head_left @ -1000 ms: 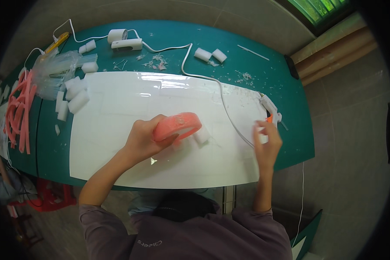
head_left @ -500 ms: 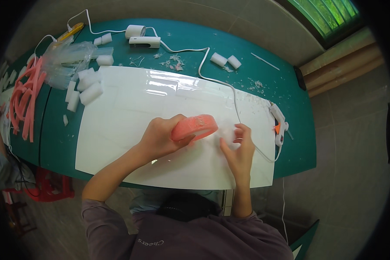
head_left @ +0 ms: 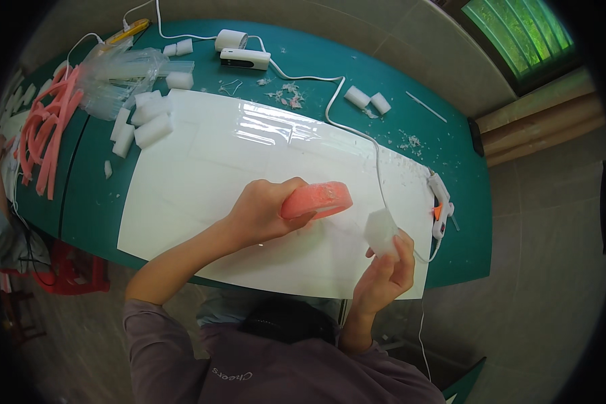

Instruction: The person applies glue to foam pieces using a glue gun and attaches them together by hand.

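I have the green table (head_left: 108, 212) as the largest surface, extending beyond and to either side of my left hand (head_left: 266, 212) and right hand (head_left: 384, 279). The glossy white board (head_left: 202, 182) lies on it, under both hands. Well to the left of the left hand, coral strips (head_left: 54, 135) lie heaped just beside a clear plastic bag (head_left: 102, 93). A cluster of white foam blocks (head_left: 153, 131) sits beyond and left of the left hand. The hands are apart. I have the left hand clamped on the near end of the coral ring (head_left: 326, 194), located over the board, between the hands. A white tool (head_left: 441, 188) with an orange part rests beyond and right of the right hand. I have the right hand gripping a white foam piece (head_left: 380, 232), apart from the ring; board contact: cannot tell. Foam crumbs (head_left: 291, 95) lie scattered beyond both hands.
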Action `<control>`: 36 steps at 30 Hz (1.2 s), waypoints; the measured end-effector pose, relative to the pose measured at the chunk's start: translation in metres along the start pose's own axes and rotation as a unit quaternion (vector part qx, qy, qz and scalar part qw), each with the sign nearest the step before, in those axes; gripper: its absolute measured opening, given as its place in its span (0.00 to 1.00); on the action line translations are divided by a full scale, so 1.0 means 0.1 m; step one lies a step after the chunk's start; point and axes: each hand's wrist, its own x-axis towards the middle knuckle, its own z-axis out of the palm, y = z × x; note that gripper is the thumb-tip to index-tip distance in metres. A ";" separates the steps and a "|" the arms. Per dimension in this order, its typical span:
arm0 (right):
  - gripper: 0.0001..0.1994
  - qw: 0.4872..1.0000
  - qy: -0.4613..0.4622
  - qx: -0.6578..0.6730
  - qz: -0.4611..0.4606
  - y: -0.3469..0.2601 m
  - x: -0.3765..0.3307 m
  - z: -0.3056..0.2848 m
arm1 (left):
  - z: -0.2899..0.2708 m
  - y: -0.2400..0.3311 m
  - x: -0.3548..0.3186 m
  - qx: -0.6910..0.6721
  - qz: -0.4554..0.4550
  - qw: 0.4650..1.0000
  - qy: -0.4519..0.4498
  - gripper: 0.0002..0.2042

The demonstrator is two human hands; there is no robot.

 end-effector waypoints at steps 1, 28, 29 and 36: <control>0.11 0.999 -0.028 -0.027 -0.001 -0.04 0.04 0.05 | 0.00 0.00 0.00 0.000 0.000 1.000 0.001 0.14; 0.16 0.969 -0.024 -0.167 -0.182 -0.06 0.20 0.31 | 0.00 0.00 0.00 0.008 0.013 1.000 0.006 0.14; 0.17 0.988 0.004 -0.099 -0.120 -0.07 0.21 0.31 | 0.01 -0.01 -0.01 0.014 0.015 1.000 0.008 0.14; 0.18 0.990 0.038 -0.096 -0.097 -0.06 0.29 0.22 | 0.03 -0.01 0.00 0.025 0.026 0.999 0.013 0.14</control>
